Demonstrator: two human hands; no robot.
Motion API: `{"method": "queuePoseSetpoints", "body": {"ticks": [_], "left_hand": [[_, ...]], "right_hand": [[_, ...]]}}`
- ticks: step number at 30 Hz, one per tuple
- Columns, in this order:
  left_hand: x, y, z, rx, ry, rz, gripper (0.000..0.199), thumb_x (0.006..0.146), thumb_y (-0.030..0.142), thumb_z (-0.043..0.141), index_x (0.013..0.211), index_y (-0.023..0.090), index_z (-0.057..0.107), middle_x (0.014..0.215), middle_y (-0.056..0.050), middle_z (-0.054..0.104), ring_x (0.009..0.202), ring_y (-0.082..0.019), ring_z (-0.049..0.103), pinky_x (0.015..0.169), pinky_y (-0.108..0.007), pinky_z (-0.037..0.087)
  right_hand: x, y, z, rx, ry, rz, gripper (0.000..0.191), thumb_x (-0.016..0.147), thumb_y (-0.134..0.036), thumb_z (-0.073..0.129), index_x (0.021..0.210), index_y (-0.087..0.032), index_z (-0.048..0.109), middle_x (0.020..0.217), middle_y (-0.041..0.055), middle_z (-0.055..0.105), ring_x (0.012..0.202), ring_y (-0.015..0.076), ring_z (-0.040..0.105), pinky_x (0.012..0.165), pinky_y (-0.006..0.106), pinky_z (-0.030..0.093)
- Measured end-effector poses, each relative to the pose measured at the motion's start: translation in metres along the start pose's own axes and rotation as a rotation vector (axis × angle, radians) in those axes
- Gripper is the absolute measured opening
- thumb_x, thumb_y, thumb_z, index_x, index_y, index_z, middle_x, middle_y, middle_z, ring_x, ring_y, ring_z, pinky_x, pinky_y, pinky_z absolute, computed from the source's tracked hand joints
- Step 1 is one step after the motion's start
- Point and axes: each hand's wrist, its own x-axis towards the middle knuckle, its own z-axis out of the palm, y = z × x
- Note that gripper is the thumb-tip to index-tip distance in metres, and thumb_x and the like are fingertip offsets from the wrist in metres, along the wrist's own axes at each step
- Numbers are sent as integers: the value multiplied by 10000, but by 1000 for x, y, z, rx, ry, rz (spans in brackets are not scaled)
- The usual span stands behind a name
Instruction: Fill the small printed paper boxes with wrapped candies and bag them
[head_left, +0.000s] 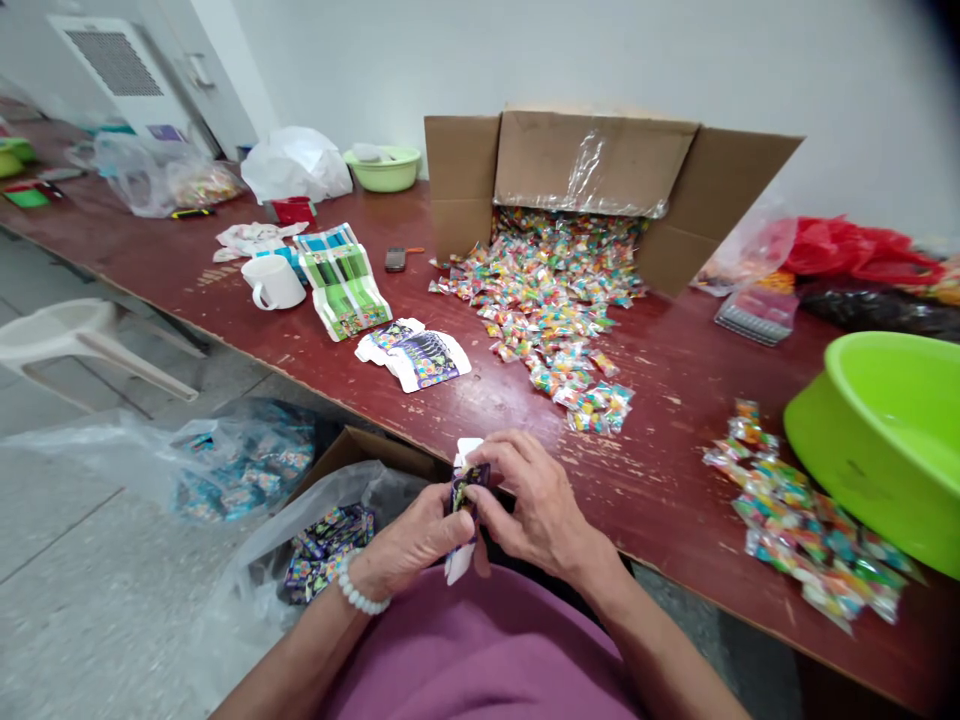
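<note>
A small dark purple printed carton [466, 490] with white end flaps sticking out is between my hands, just off the table's front edge. My left hand [424, 525] grips it from the left side, a beaded bracelet on the wrist. The thumb and fingers of my right hand [536, 500] close on its right side and upper part. Whether anything lies inside the carton is hidden by my fingers. Flat unfolded purple cartons [427, 358] lie on the table beyond my hands. Wrapped candies [555, 300] spill across the table from a large cardboard box [592, 165].
Below on the left, a clear bag [247, 610] holds filled purple cartons [330, 550]; another bag holds blue packs [240, 480]. A white mug [274, 283] and green carton sheets [345, 285] stand left. A green basin [847, 430] and more candies [810, 520] are right.
</note>
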Motion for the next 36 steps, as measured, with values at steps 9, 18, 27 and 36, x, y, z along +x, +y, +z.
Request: {"method": "queuePoseSetpoints", "body": {"ticks": [9, 18, 27, 36], "left_hand": [[-1, 2, -3, 84, -81, -34, 762, 697, 792, 617, 1024, 109, 707, 658, -82, 681, 503, -130, 528, 490, -217, 362], [1, -4, 0, -53, -131, -168, 435, 719, 533, 768, 793, 126, 632, 673, -40, 663, 511, -148, 633, 492, -219, 446], [13, -17, 4, -42, 273, -100, 374, 845, 485, 673, 915, 118, 648, 777, -57, 705, 602, -165, 679, 568, -253, 522], [16, -17, 11, -35, 557, 170, 608, 770, 323, 773, 1264, 208, 438, 919, -29, 724, 745, -174, 696, 711, -334, 600]], "right_hand": [[-3, 2, -9, 234, -136, 123, 93, 846, -153, 640, 873, -220, 582, 844, -8, 646, 692, 122, 592, 648, 242, 465], [-2, 18, -19, 711, -443, 322, 239, 861, -337, 673, 796, -214, 479, 730, -33, 573, 611, 101, 509, 571, 216, 419], [-13, 18, 18, 641, -6, 586, 197, 861, -379, 647, 857, -183, 653, 807, 19, 629, 525, 98, 520, 485, 232, 420], [-10, 25, 17, 616, 115, 578, 290, 866, -376, 650, 1089, -191, 660, 819, 13, 686, 723, 155, 620, 669, 263, 495]]}}
